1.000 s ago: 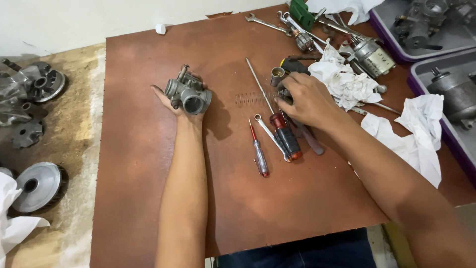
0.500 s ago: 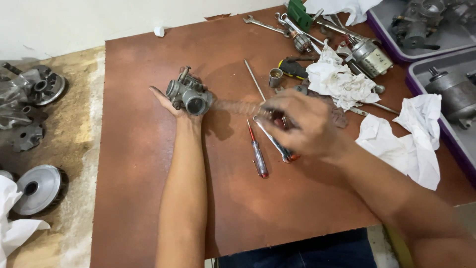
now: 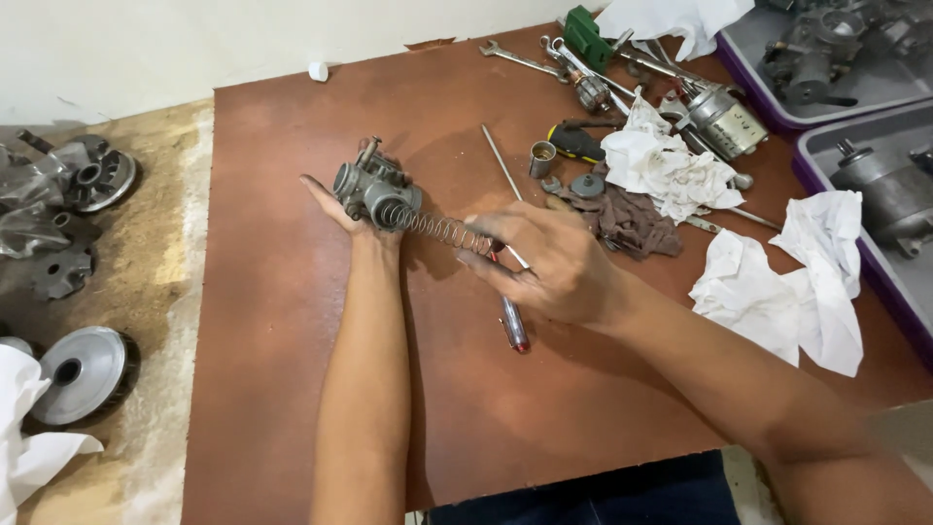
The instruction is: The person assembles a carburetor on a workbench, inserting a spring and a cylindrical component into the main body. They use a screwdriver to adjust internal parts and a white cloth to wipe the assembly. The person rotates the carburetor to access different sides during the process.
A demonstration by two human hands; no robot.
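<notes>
Spring [image 3: 442, 230] tension is the main hazard here: the coil runs from the bore of the grey carburetor body [image 3: 374, 190] to your right hand [image 3: 549, 262], and it looks bowed and only loosely guided. If your right fingers [image 3: 496, 238], pinched on its free end, slip, it may jump out and skate off toward the clutter at the far right corner of the tabletop [image 3: 272, 292]. Your left hand [image 3: 340, 204] cradles the body from beneath near the middle of the tabletop, its fingers curled up round the casting; that open cradle gives little resistance to a push along the coil, so the body could roll toward the left edge. The red-handled screwdriver [image 3: 513, 326] lies just under your right wrist and could be knocked.

Compared with a second ago, your right hand has left the screwdrivers by the rags [image 3: 671, 165] and come across to the body, now grasping the coil, which was not visible then. The body sits in nearly the same place.
</notes>
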